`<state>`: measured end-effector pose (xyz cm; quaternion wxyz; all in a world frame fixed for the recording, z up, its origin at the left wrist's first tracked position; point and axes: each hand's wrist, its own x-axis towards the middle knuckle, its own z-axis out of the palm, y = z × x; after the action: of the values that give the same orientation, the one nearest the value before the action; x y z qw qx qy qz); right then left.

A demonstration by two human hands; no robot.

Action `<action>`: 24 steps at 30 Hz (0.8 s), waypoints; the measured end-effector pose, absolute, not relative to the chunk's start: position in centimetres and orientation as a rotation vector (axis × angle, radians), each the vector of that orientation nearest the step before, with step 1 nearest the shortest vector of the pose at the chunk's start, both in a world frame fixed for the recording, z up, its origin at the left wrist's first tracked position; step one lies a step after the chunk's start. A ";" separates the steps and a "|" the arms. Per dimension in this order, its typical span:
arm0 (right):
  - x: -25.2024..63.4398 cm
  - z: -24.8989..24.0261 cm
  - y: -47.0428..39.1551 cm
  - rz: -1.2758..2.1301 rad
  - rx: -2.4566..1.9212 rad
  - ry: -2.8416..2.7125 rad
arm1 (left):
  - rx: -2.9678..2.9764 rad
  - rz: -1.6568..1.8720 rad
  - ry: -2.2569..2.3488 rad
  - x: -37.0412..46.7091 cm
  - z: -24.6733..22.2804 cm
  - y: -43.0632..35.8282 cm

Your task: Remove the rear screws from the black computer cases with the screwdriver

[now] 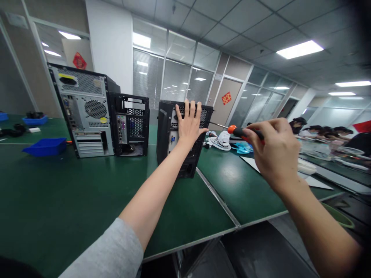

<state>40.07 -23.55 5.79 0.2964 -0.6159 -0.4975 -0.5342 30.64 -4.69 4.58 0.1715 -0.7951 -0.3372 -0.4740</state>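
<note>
A black computer case (164, 133) stands upright on the green table, its back panel with a blue port facing me. My left hand (189, 125) lies spread against the upper part of that panel, fingers apart. In my right hand (274, 154) is a screwdriver (239, 132) with an orange and black handle, gripped in closed fingers. Its shaft points left, and the tip is at the upper right edge of the case. Whether the tip sits in a screw is too small to tell.
Two more computer cases, a large grey-backed one (87, 88) and a smaller black one (142, 135), stand to the left. A blue tray (46, 147) lies beyond them. A white fan (220, 142) rests on the right table (232, 193). Several people sit at the far right.
</note>
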 end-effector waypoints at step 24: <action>40.6 6.4 -24.5 -1.090 -1.609 -1.660 | -2.246 -1.345 -0.947 30.6 4.6 -4.7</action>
<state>40.57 -24.48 6.40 0.2889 -0.6027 -0.6218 -0.4082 30.65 -4.70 4.59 0.1777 -0.7940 -0.3348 -0.4753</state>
